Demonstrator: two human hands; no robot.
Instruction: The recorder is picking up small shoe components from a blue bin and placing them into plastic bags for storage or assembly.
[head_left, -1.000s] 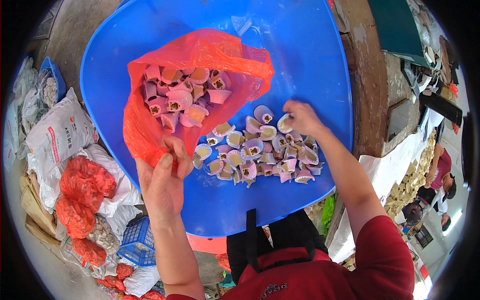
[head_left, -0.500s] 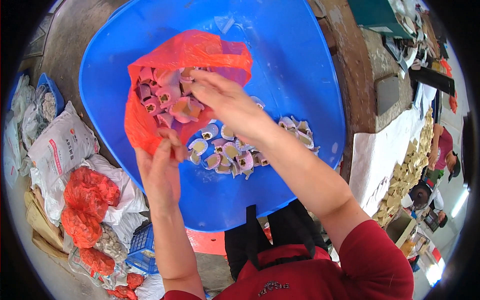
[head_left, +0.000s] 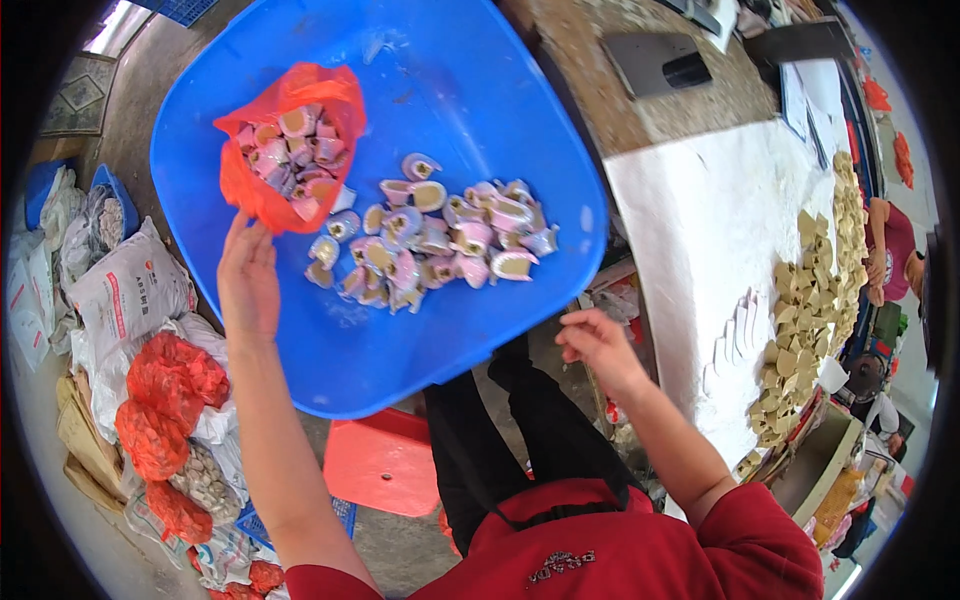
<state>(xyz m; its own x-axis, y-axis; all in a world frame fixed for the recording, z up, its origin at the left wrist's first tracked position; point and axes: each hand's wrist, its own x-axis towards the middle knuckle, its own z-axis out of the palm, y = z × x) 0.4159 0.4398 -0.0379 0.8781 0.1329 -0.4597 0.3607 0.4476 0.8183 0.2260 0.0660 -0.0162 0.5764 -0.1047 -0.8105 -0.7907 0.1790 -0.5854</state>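
Note:
In the blue tub (head_left: 480,70) an open red plastic bag (head_left: 345,100) stands at the left, filled with small curved pink pieces (head_left: 297,150) that look like covered shoe heels with tan faces. A loose heap of the same pieces (head_left: 470,238), pearly pink and white, lies on the tub floor to the right of the bag. My left hand (head_left: 250,285) has its fingers stretched out at the bag's near lower edge; whether the fingertips touch the plastic I cannot tell. Beyond the tub's right rim, my right hand (head_left: 600,350) hangs in the air, fingers loosely bent and apart, holding nothing visible.
On the right, a white-covered table (head_left: 680,220) bears many tan wedge-shaped pieces (head_left: 795,320). A dark flat device (head_left: 655,62) rests farther back. Filled red bags (head_left: 160,435) and white sacks (head_left: 135,285) line the left floor. A red stool (head_left: 380,465) stands below the tub.
My right hand has left the bag and moved right, past the tub's rim. My left hand has loosened from the bag's edge. The view has shifted, showing more of the table.

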